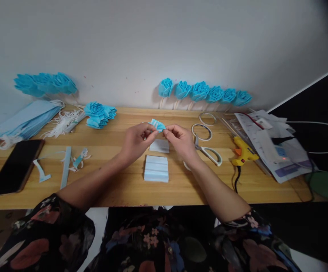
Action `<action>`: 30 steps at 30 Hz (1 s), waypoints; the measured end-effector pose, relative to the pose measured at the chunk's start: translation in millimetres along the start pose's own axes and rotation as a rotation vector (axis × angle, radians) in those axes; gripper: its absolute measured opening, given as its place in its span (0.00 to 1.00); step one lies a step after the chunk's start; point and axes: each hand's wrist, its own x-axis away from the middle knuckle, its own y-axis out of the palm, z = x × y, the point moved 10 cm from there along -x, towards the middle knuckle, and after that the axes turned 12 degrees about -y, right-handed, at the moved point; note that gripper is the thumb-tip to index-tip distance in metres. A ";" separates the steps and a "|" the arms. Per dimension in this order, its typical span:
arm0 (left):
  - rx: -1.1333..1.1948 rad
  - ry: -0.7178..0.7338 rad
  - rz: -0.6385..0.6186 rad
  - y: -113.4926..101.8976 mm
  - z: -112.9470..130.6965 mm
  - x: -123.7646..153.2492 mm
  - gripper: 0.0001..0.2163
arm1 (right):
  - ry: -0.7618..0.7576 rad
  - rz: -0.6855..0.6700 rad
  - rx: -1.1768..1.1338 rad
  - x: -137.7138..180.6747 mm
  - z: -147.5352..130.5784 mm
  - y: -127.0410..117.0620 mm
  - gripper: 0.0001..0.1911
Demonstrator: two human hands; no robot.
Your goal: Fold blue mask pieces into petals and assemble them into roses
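Between my two hands, above the middle of the table, is a small folded piece of blue mask fabric with white stripes. My left hand pinches its left side between thumb and fingers. On its right edge, the fingertips of my right hand are closed. Below the hands lies a single pale fabric rectangle. Nearer to me sits a neat stack of pleated light-blue fabric rectangles. Scissors with white handles rest just right of my right hand, beside two rolls of tape.
Blue fabric roses on sticks lean on the wall; more roses lie left. A pile of face masks, a phone and fabric scraps occupy the left. Rightward are a yellow glue gun, its cord and plastic packaging.
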 end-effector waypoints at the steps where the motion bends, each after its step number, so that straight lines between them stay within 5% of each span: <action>1: -0.025 -0.004 -0.010 2.3 -0.9 -0.3 0.06 | -0.007 -0.003 0.004 0.9 -0.8 1.3 0.12; 30: -0.029 -0.108 -0.084 14.9 -18.7 -4.4 0.07 | -0.048 -0.029 0.040 4.6 -1.8 7.9 0.09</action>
